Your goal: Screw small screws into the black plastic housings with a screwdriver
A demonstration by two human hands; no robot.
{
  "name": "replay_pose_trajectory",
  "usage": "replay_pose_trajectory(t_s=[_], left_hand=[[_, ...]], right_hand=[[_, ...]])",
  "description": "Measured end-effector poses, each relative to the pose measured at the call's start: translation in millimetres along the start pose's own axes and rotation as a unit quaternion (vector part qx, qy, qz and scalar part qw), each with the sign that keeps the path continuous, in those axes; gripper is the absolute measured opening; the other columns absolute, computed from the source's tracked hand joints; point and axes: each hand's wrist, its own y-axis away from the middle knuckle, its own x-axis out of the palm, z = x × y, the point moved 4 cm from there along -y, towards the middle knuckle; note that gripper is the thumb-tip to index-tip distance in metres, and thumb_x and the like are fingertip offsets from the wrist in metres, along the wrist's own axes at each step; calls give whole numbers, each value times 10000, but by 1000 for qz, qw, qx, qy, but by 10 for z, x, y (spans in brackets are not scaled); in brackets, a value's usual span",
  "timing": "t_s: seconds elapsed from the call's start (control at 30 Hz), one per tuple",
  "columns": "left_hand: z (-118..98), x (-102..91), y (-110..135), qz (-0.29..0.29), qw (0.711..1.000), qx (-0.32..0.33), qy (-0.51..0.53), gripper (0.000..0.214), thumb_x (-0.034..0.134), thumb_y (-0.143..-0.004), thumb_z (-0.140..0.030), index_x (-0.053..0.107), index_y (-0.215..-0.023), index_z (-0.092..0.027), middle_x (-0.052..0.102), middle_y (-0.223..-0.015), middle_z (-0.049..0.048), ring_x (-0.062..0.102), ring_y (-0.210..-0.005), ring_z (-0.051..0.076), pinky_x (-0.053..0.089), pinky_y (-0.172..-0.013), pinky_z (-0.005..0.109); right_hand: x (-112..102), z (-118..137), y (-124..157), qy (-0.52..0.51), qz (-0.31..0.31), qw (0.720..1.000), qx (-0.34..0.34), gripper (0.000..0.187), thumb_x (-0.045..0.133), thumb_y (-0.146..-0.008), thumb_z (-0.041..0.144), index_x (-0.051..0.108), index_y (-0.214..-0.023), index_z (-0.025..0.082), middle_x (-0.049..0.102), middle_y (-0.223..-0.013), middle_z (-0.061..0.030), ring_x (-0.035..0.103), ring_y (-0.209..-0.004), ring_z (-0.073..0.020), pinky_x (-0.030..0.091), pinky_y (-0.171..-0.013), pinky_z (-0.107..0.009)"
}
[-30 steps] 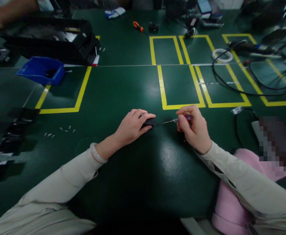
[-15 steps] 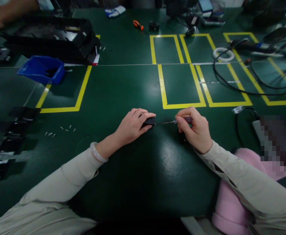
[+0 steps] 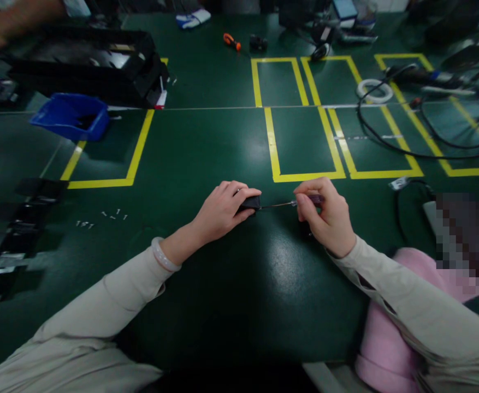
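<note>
My left hand (image 3: pixel 225 210) is closed around a small black block-like part (image 3: pixel 250 202) and holds it against the green table. Its exact kind is hidden under my fingers. In my right hand (image 3: pixel 325 213) is a screwdriver (image 3: pixel 281 204), its purplish handle gripped between thumb and fingers. The thin shaft lies nearly level and points left, with its tip at the right end of the black part. Several small screws (image 3: pixel 86 224) lie loose on the table to the left of my left hand.
Black parts (image 3: pixel 26 215) line the left side. Behind them sit a blue bin (image 3: pixel 71 116) and stacked black trays (image 3: pixel 87 65), near another person's arm (image 3: pixel 22 24). An orange-handled tool (image 3: pixel 231 41) lies far back. Black cables (image 3: pixel 370 131) and a white ring (image 3: pixel 374 91) are at right.
My right hand's fingers have shifted very slightly on the screwdriver handle. The black part and my left hand stay in place.
</note>
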Motion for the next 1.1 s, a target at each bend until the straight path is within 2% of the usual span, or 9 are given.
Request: replay_pose_trajectory(t_s=[0.1, 0.27, 0.43, 0.6, 0.77, 0.87, 0.93, 1.03, 1.1], left_hand=[[-4, 4, 0, 4, 1000, 0, 3, 362, 540, -1017, -346, 530, -1350, -205, 613, -1264, 104, 546, -1162, 263, 462, -1003, 436], [-5, 0, -5, 2, 1000, 0, -2, 368, 540, -1018, -349, 527, -1359, -211, 611, -1264, 99, 547, -1156, 262, 465, -1003, 434], [-6, -4, -4, -2, 1000, 3, -2, 368, 544, -1016, -342, 532, -1357, -204, 612, -1260, 101, 550, -1145, 265, 470, -989, 435], [5, 9, 4, 4, 1000, 0, 1, 373, 534, -1022, -360, 523, -1364, -210, 613, -1279, 100, 550, -1174, 261, 464, -1005, 437], [6, 8, 1, 3, 1000, 3, 0, 368, 526, -1026, -361, 519, -1364, -214, 615, -1276, 99, 551, -1175, 258, 462, -1006, 435], [7, 13, 2, 4, 1000, 0, 0, 372, 534, -1022, -356, 520, -1365, -213, 614, -1274, 102, 550, -1172, 261, 464, -1006, 439], [7, 15, 3, 4, 1000, 0, 0, 373, 541, -1018, -352, 523, -1363, -211, 614, -1273, 101, 550, -1172, 261, 463, -1010, 442], [6, 13, 2, 4, 1000, -1, 4, 370, 546, -1015, -346, 528, -1359, -210, 614, -1279, 100, 548, -1179, 262, 459, -1019, 444], [6, 8, 1, 4, 1000, -2, 6, 373, 551, -1012, -340, 528, -1361, -211, 612, -1282, 99, 548, -1177, 263, 461, -1013, 442]], right_hand=[[-1, -1, -6, 0, 0, 1000, 0, 106, 568, -959, 182, 561, -1061, 214, 534, -688, 68, 541, -516, -41, 424, -506, -183], [-5, 34, -2, 14, 9, 1000, -13, 43, 586, -974, 215, 566, -936, 217, 526, -631, 83, 508, -481, -21, 405, -504, -161], [-4, 16, -1, -1, 8, 1000, -1, 81, 568, -972, 193, 564, -1049, 216, 550, -694, 69, 542, -519, -33, 436, -525, -174], [-4, 33, -17, 15, 12, 1000, -13, 44, 586, -972, 207, 563, -936, 215, 530, -638, 84, 501, -490, -17, 403, -512, -161], [11, -10, -8, -9, 16, 1000, 9, 79, 563, -976, 198, 558, -1053, 217, 564, -705, 69, 556, -515, -28, 444, -524, -176], [9, -15, -6, -15, 19, 1000, 13, 14, 574, -984, 225, 561, -985, 222, 554, -654, 82, 548, -489, -20, 427, -504, -162], [10, -13, -4, -26, 22, 999, 16, 58, 572, -991, 241, 553, -939, 224, 536, -616, 91, 536, -463, -13, 409, -483, -151], [16, -29, 3, -41, 18, 999, 30, 7, 548, -1001, 241, 545, -1003, 235, 534, -642, 87, 554, -474, -22, 420, -485, -162], [22, -43, 7, -42, 18, 998, 34, 71, 536, -1005, 238, 534, -1076, 243, 546, -673, 79, 574, -502, -34, 441, -505, -178]])
